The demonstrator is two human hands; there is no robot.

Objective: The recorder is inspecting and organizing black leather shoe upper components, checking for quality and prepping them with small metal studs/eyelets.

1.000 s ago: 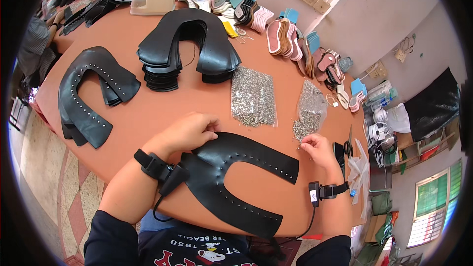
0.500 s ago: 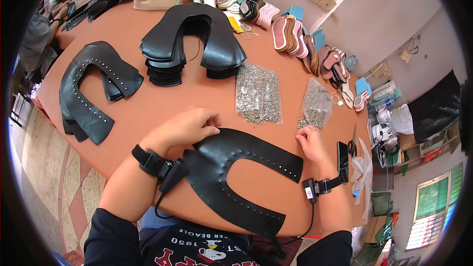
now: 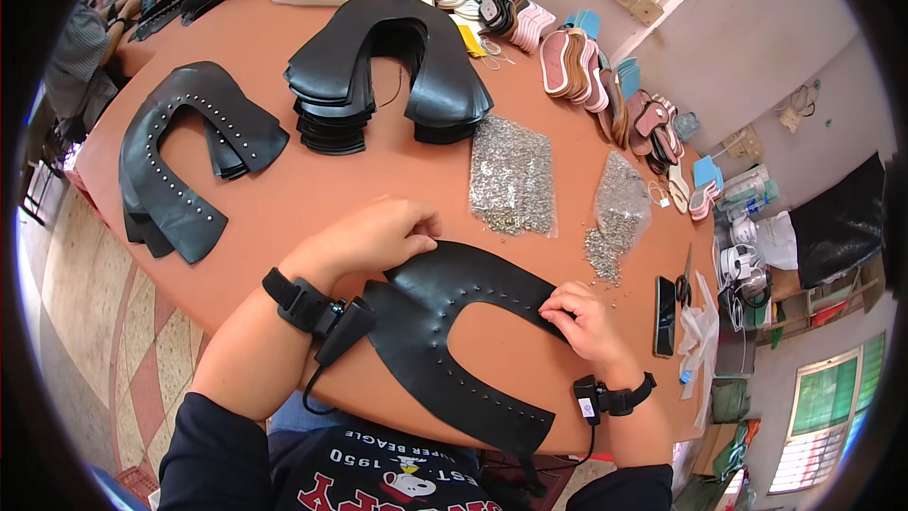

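Grip of the right hand [image 3: 584,322]: fingertips drawn into a pinch over the far end of the upper leg of the black leather piece [image 3: 421,289]; anything between them hidden. Grip of the left hand [image 3: 388,232]: fingers curled, thumb at the upper left edge of the same piece; firm hold or light contact, impossible to tell. Probable reason for that position: steadying the leather against the worktop [image 3: 274,232], opposite the right hand.

Location of the leather piece: lower centre of the frame, near part of the worktop, presumably for close access. Shape: U. Closed bend toward the left, open end toward the right; long axis from left of centre to lower right, slanting downward. Row of studs [image 3: 438,328] along the inner edge.

Open bag of studs [image 3: 621,201] right of centre, loose studs [image 3: 602,251] spilled at the mouth, likely so placed for short reach by the right hand. Larger bag of studs [image 3: 513,178] to its left. Stack of black leather pieces [image 3: 331,76] at upper centre; studded piece [image 3: 175,180] at left, probably set apart to avoid mixing.
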